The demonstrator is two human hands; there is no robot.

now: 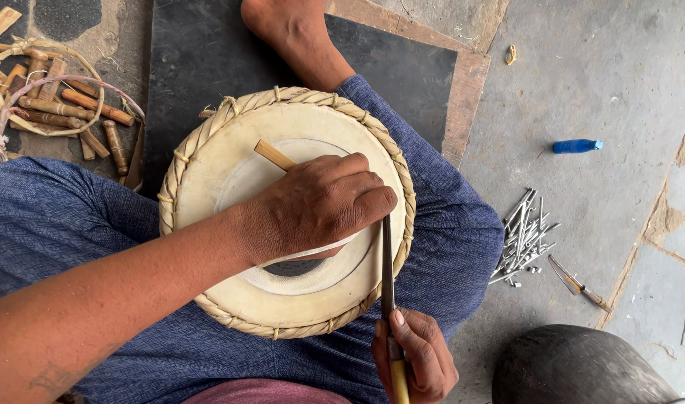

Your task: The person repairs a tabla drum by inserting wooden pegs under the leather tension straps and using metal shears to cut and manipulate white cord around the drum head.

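1. A round drum head point(230, 168), cream skin with a braided straw-coloured rim, rests on the person's lap at the centre of the view, on blue cloth.
2. The left hand point(312, 206) lies knuckles-up on the skin, fingers curled together around a thin wooden stick point(273, 155) that pokes out toward 11 o'clock.
3. The right hand point(416, 357), at 5 o'clock from the drum, grips the yellow handle of a slim dark blade point(387, 265); the blade runs up toward 12 o'clock and its tip disappears under the left fingertips.
4. A heap of metal nails point(523, 239) lies at 3 o'clock on the stone floor, and a blue tube point(576, 146) above it.
5. Wooden pegs point(65, 108) lie at 10 o'clock.
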